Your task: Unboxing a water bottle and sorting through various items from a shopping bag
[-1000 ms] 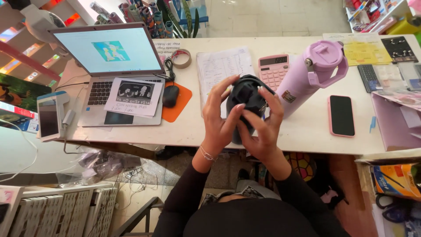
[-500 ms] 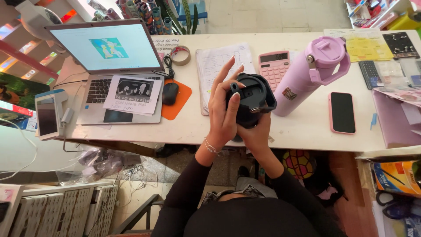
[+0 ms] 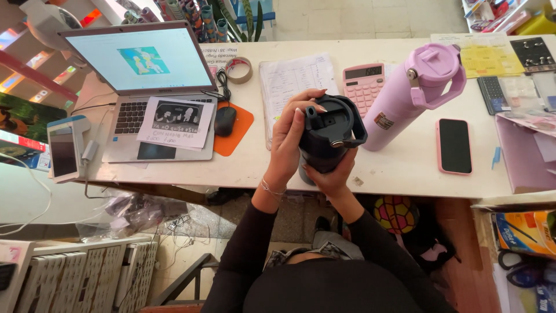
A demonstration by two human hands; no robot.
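White table (image 3: pixel 405 168) under a head-worn camera, crowded from edge to edge, with tiled floor beyond the far edge and a black-sleeved wearer at the near edge. Held above the near edge, about mid-table: a dark navy bottle (image 3: pixel 329 142) with a carry-loop lid, upright with a slight tilt. Left hand (image 3: pixel 292 142) wrapped around the bottle's left side and lid, fingers curled over the top, thin bracelet at the wrist. Right hand (image 3: pixel 331 177) cupped under the bottle's base, fingers closed on the lower body, mostly hidden behind it.

Just right of the bottle, lying tilted on the table: a lilac bottle (image 3: pixel 414 95) with a loop handle, close to the dark one though whether touching cannot be told. Behind both, a pink calculator (image 3: pixel 362 87) and a lined sheet of paper (image 3: pixel 292 87). Further right, a pink-cased phone (image 3: pixel 454 146) face up, a yellow sheet (image 3: pixel 489 55) toward the far right corner, a pink box (image 3: pixel 530 156) at the right edge.

On the left half: an open laptop (image 3: pixel 139 75) with a lit screen, a printed picture sheet (image 3: pixel 176 120) resting on its keyboard, a black mouse (image 3: pixel 225 120) on an orange mat (image 3: pixel 238 130), a roll of tape (image 3: pixel 238 69) near the far edge. At the near left corner, a small white handheld terminal (image 3: pixel 65 148).
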